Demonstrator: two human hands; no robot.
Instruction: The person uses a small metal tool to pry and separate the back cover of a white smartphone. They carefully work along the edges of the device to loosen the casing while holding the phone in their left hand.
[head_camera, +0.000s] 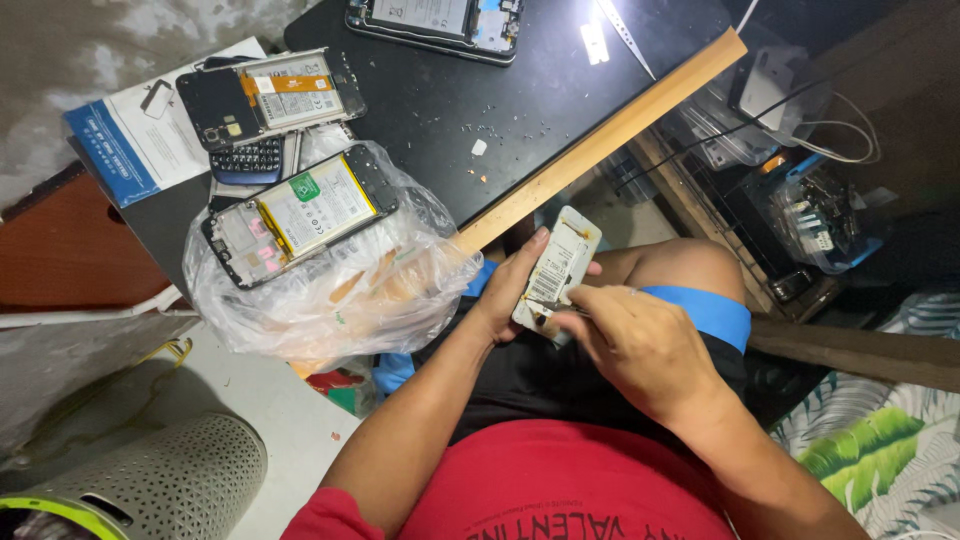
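My left hand (512, 290) holds a white phone battery (558, 266) from underneath, over my lap, just off the black table's wooden edge (600, 145). My right hand (640, 345) presses on the battery's lower end with pinched fingers; whether it grips a small tool is hidden. An opened phone with a white battery (300, 212) lies on a clear plastic bag (330, 290) at the table's near corner.
Two more opened phones (270, 97) (435, 22) lie on the black table, with a keypad phone (248, 160) and a blue-and-white leaflet (140, 140). Tweezers (625, 35) rest near the far edge. Cluttered shelves with cables (800, 190) stand right; a perforated grey bin (160, 485) sits lower left.
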